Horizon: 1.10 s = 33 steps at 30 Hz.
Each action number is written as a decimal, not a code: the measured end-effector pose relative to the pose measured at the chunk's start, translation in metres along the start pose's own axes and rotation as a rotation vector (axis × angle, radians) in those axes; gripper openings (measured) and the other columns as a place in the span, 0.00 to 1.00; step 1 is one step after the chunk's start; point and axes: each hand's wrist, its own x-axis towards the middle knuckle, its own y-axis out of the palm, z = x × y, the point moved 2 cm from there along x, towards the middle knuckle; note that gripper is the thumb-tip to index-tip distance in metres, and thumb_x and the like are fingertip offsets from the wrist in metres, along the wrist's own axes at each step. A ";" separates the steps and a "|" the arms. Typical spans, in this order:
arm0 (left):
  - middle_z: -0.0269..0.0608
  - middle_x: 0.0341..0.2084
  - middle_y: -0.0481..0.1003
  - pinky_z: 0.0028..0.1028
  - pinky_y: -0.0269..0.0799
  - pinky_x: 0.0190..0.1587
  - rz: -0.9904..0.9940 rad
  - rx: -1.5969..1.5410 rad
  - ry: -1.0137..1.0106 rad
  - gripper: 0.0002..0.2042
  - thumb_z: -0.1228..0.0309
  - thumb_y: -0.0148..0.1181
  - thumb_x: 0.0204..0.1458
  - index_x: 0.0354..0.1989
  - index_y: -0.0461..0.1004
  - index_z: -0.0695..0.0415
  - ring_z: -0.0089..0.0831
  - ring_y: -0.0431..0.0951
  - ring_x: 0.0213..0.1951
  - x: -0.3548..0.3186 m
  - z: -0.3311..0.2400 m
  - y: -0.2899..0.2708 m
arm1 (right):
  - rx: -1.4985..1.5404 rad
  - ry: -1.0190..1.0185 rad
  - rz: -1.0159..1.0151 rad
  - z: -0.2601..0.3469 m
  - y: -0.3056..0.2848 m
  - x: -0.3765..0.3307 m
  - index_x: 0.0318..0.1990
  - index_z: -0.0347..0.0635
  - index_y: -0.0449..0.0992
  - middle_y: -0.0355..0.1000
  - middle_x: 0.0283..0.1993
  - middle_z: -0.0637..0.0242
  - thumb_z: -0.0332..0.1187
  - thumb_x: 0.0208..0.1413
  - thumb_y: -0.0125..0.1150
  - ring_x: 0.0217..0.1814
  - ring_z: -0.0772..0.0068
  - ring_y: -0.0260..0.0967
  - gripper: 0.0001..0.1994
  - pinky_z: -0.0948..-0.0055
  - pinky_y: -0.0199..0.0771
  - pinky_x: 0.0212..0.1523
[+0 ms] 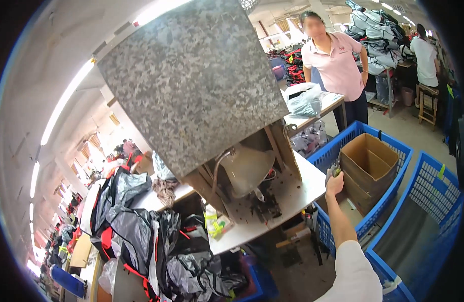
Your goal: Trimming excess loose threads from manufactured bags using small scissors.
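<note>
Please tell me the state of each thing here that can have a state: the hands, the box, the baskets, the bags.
right hand: raised, closed on a small tool with green on it
left hand: not in view
cardboard box: open, empty, standing in a blue basket
second blue basket: holds a grey sheet
grey and black bags: piled loosely on the table
plastic bag: crumpled

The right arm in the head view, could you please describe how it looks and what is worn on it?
Only the right arm shows, entering from the lower edge. A white short sleeve covers the upper arm; the forearm and right hand are bare, with no glove, watch or markings visible. The left arm is out of view.
</note>
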 end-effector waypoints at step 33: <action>0.51 0.44 0.71 0.39 0.70 0.43 0.124 -0.597 0.321 0.23 0.53 0.50 0.54 0.46 0.67 0.63 0.45 0.71 0.46 -0.018 -0.056 -0.128 | -0.275 -0.443 -0.285 0.014 0.030 -0.009 0.34 0.42 0.63 0.68 0.35 0.61 0.38 0.54 0.53 0.37 0.59 0.72 0.10 0.64 0.74 0.31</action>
